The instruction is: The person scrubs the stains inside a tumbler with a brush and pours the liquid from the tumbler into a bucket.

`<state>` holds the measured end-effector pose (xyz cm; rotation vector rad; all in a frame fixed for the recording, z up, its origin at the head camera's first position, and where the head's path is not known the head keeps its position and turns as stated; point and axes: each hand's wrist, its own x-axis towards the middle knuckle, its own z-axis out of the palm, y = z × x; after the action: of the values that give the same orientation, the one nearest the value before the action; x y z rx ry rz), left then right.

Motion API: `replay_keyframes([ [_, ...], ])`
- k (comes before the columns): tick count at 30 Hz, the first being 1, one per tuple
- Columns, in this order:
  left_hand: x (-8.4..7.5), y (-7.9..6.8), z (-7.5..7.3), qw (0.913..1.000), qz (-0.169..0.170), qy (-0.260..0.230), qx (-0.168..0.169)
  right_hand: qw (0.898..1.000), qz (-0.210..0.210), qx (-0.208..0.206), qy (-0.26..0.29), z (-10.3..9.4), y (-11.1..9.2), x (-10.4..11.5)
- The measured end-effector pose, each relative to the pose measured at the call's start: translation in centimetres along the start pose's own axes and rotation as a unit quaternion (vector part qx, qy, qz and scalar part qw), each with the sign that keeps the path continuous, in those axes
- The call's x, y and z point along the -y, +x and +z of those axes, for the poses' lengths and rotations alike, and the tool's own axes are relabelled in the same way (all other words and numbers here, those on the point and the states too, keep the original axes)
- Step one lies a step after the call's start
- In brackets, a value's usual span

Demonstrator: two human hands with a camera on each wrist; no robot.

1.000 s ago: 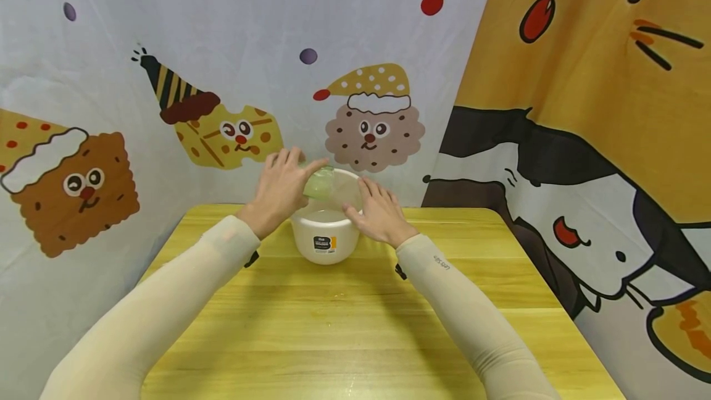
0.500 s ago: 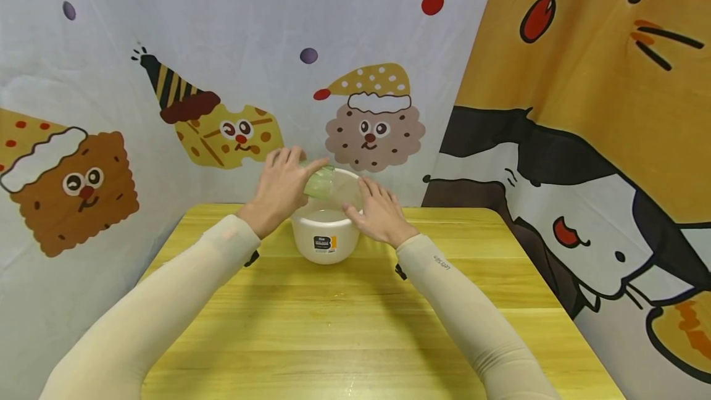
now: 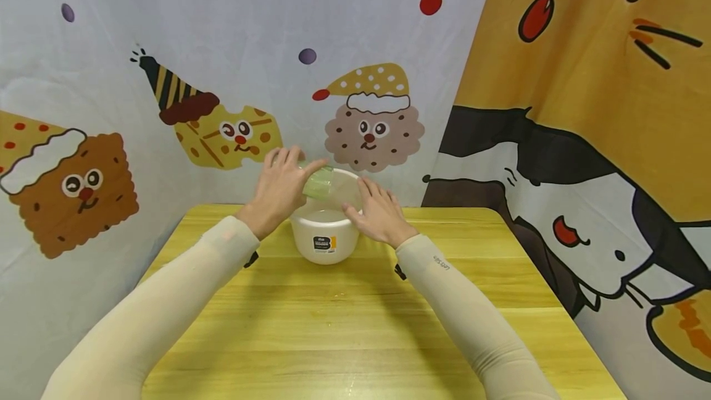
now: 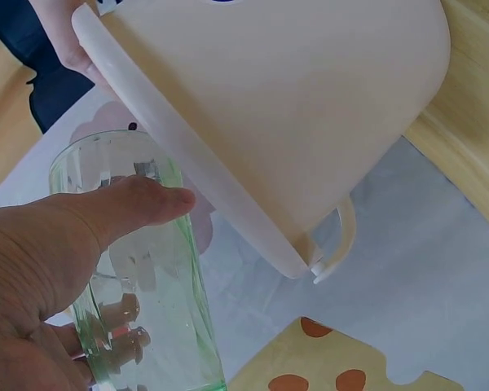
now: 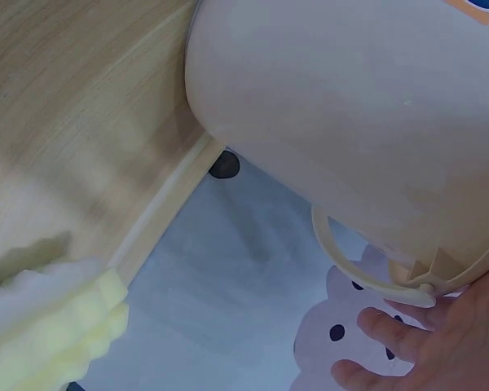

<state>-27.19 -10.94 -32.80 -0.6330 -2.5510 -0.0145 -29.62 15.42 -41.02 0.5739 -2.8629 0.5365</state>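
Observation:
In the head view a small white bucket (image 3: 326, 238) stands upright at the back of the table. My left hand (image 3: 278, 189) grips a clear, green-tinted drinking glass (image 4: 138, 269), tipped on its side over the bucket's left rim. The thumb lies along the glass and fingers show through it from behind. At the bucket's right rim rests my right hand (image 3: 382, 213), thumb at the near edge and fingers loosely extended. In the right wrist view these fingers (image 5: 391, 334) reach out past the rim near the bucket's handle (image 5: 367, 277).
Small wet drops (image 3: 336, 295) dot the wooden table (image 3: 344, 338) in front of the bucket. A printed curtain (image 3: 239, 36) hangs close behind the table. In the right wrist view a pale yellow ribbed thing (image 5: 57, 326) fills the lower left corner.
Both hands and the bucket keep their places. The glass stays tilted in my left hand, with only a slight change in how it shows beside the thumb.

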Motion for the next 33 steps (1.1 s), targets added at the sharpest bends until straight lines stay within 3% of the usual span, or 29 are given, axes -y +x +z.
replay_keyframes([
  [18, 0.4, -1.1, 0.1, 0.9971, -0.04, -0.063, -0.014, 1.0, 0.002, -0.004, -0.018, 0.1, 0.1, 0.0],
  [33, 0.8, -3.2, -0.3, 0.9872, -0.08, -0.132, -0.04, 1.0, 0.011, -0.006, -0.015, 0.1, 0.1, 0.2],
])
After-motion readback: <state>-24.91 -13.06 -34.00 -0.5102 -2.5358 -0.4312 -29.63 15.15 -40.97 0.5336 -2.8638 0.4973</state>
